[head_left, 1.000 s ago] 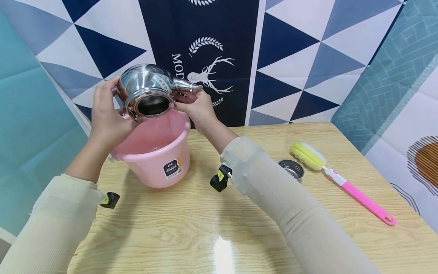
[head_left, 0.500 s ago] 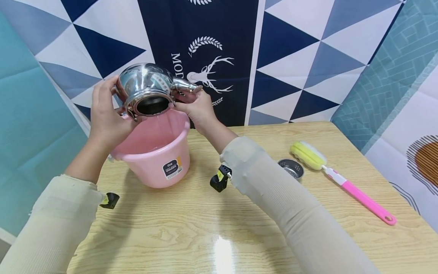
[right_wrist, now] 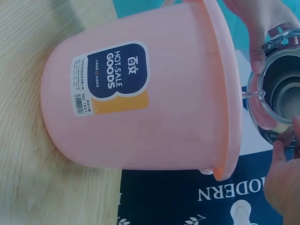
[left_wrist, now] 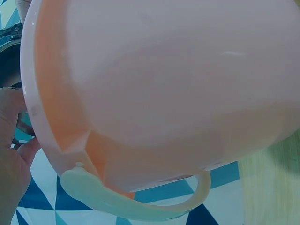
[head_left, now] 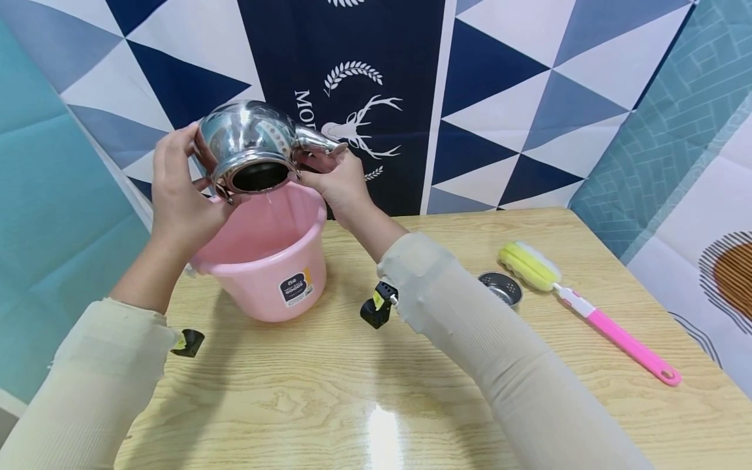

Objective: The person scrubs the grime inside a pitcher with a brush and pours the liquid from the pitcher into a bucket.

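Observation:
A shiny metal teapot (head_left: pixel 249 130) is tipped mouth-down over a pink bucket (head_left: pixel 276 290), its dark opening facing me. My left hand (head_left: pixel 179 196) grips the pot's left side, thumb near the rim. On the other side my right hand (head_left: pixel 337 179) holds it by the spout and rim. Water (right_wrist: pixel 253 94) trickles from the pot's lip toward the bucket in the right wrist view. The left wrist view is mostly filled by the bucket wall (left_wrist: pixel 164 84), with part of my left hand (left_wrist: pixel 11 154) at its edge.
On the wooden table (head_left: pixel 305 405), a small perforated metal strainer (head_left: pixel 501 287) lies right of my right sleeve. Beside it is a sponge brush (head_left: pixel 611 333) with a pink handle. A patterned cloth backdrop (head_left: pixel 493 98) stands behind the table.
The teapot has risen slightly, both hands still holding it. Water hangs from its lip in a short thin trickle. Bucket, strainer and brush have stayed put.

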The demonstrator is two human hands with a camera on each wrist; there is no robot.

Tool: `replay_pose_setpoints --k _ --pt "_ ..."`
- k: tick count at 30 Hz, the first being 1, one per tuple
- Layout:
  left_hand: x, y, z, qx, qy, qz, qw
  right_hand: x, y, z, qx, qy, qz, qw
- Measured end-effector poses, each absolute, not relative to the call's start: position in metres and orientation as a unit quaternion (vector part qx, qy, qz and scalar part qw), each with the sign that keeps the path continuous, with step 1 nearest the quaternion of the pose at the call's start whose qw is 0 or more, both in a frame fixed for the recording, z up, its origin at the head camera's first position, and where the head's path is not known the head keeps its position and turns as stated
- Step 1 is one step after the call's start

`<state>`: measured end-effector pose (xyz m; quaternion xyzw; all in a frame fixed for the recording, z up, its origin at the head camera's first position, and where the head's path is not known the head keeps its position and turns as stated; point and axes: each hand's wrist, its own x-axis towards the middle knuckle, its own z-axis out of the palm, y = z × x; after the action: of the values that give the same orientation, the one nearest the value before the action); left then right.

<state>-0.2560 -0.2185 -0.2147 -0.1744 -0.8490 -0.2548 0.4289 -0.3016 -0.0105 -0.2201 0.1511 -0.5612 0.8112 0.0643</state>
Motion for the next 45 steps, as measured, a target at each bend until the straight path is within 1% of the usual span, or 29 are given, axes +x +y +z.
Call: replay_pose_setpoints --k 14,32,39,45 --pt "-0.252 -0.219 -0.207 -0.201 -0.83 -0.248 0.458 -0.299 -0.011 -0.213 0.183 -0.556 0.806 0.089" --pt "-0.248 -0.219 -0.201 -0.226 -0.796 -0.242 0.507 -0.295 -0.013 -0.204 0.2 -0.524 0.825 0.074" --pt "-0.246 -0.217 -0.203 -0.232 -0.787 -0.242 0.517 -0.294 -0.011 -0.205 0.208 -0.518 0.826 0.076" --pt "-0.245 -0.216 -0.207 -0.239 -0.775 -0.234 0.536 -0.293 -0.011 -0.211 0.225 -0.512 0.825 0.085"
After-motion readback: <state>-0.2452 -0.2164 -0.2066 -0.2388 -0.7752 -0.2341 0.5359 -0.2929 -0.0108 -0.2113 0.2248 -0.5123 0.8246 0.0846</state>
